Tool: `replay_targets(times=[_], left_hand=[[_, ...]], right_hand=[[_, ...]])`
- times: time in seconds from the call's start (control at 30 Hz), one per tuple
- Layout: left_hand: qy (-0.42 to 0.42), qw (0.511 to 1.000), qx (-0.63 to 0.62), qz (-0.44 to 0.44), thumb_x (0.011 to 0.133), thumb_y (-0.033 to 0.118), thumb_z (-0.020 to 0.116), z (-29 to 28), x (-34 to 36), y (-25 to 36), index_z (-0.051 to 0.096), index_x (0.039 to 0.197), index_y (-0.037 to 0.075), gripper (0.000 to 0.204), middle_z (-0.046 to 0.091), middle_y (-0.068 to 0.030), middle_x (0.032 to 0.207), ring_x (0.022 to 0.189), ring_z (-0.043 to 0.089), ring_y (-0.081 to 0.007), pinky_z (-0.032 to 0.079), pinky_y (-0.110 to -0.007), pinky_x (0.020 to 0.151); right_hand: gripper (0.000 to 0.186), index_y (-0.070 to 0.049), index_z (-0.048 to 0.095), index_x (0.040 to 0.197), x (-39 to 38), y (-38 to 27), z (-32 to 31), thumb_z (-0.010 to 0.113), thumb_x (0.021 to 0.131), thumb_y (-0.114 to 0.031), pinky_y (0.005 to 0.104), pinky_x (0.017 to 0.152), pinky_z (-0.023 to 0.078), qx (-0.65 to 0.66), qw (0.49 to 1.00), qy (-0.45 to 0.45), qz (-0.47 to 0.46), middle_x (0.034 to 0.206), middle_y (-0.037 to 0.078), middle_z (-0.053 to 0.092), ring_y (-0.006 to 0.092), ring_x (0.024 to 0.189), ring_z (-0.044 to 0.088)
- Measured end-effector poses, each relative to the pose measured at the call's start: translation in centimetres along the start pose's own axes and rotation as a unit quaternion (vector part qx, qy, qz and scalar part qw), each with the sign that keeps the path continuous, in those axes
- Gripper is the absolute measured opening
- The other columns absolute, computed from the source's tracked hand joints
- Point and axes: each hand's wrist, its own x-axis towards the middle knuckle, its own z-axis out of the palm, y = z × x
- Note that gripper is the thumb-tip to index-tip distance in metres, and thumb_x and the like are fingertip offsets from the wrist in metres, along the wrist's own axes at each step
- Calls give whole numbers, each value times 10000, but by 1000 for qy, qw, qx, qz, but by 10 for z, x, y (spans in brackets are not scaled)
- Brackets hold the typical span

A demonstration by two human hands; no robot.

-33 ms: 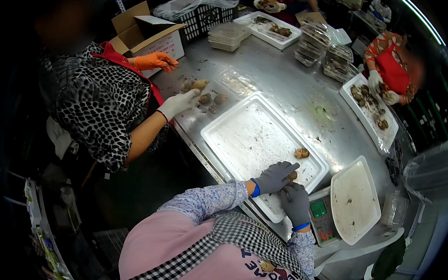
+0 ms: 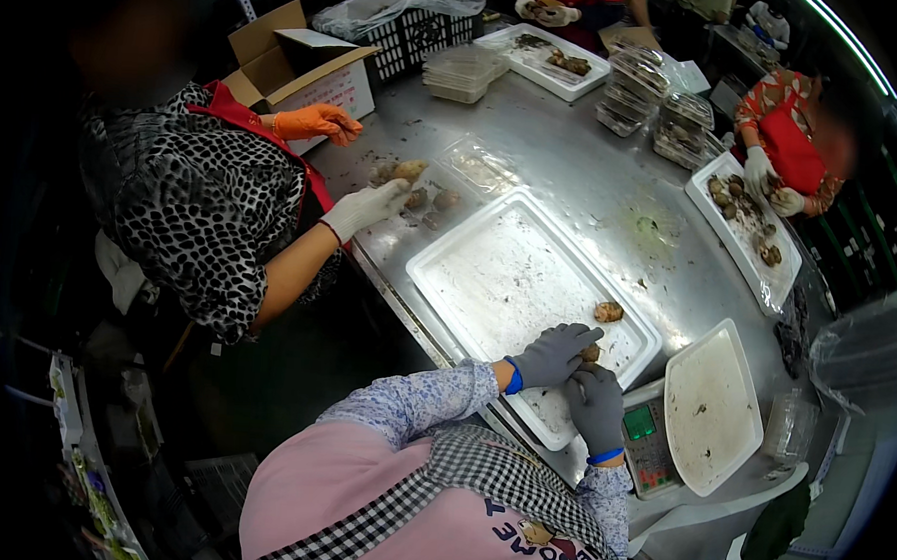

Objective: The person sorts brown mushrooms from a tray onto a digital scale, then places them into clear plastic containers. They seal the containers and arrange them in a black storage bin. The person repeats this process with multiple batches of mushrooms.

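My left hand [image 2: 553, 357], in a grey glove with a blue cuff, reaches over the near right part of a white tray [image 2: 457, 325]. Its fingers curl around a small brown, lumpy tuber-like piece [image 2: 590, 353]. My right hand [image 2: 596, 412], gloved alike, closes on the same piece from the near side, its fingertips partly hidden. Just beyond the hands, a second brown ringed piece [image 2: 608, 312] lies loose in the tray. Dark crumbs of dirt are scattered over the tray bottom.
Right of my hands stands a scale [image 2: 652, 444] with a shallow white tray [image 2: 713, 407] on it. At left, a co-worker's white-gloved hand [image 2: 367, 208] touches pieces in a clear plastic box [image 2: 440, 202]. Stacked clear boxes [image 2: 635, 88] and another co-worker's tray [image 2: 741, 228] stand farther off.
The whole view has shifted very slightly. My hands keep their grip on the brown piece, with no clear movement.
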Motion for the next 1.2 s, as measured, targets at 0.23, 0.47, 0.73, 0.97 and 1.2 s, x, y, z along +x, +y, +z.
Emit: replay_targets(times=[0.23,0.47,0.73,0.97,1.2], left_hand=[[35,991,-22,-131,908,182,618,-51,-14,-24,586,1320,149,415,566,-152,1315,1222,522,-354,440,-454,1030],[-44,990,-86,-100,938,198,586,-55,-23,-22,627,1266,128,338,623,-137,1213,1120,585,-343,486,-451,962],[-11,995,-65,-74,950,185,570,-81,-41,-29,620,1249,118,311,643,-121,1172,1074,603,-338,477,-433,955],[20,993,-64,-99,947,178,574,-118,-63,-38,616,1239,100,305,641,-126,1173,1097,596,-329,463,-436,965],[28,990,-64,-124,954,170,563,-148,-79,-45,605,1258,103,314,633,-132,1203,1141,573,-319,426,-442,1010]], right_hand=[[189,-68,671,1068,-8,-18,0,634,884,-99,437,805,511,65,996,23,58,975,137,684,343,915,633],[159,-93,700,1016,-21,-39,17,639,886,-162,449,703,534,112,986,-113,50,868,132,697,352,796,663],[119,-92,704,842,-31,-34,20,651,867,-195,461,660,515,31,988,-129,78,752,132,664,350,721,647],[170,-96,675,766,-11,-58,18,617,879,-210,449,641,508,-30,987,-134,79,735,108,659,328,717,637],[121,-113,683,804,15,-84,23,611,859,-194,449,659,517,4,987,-138,77,773,104,665,333,746,644]])
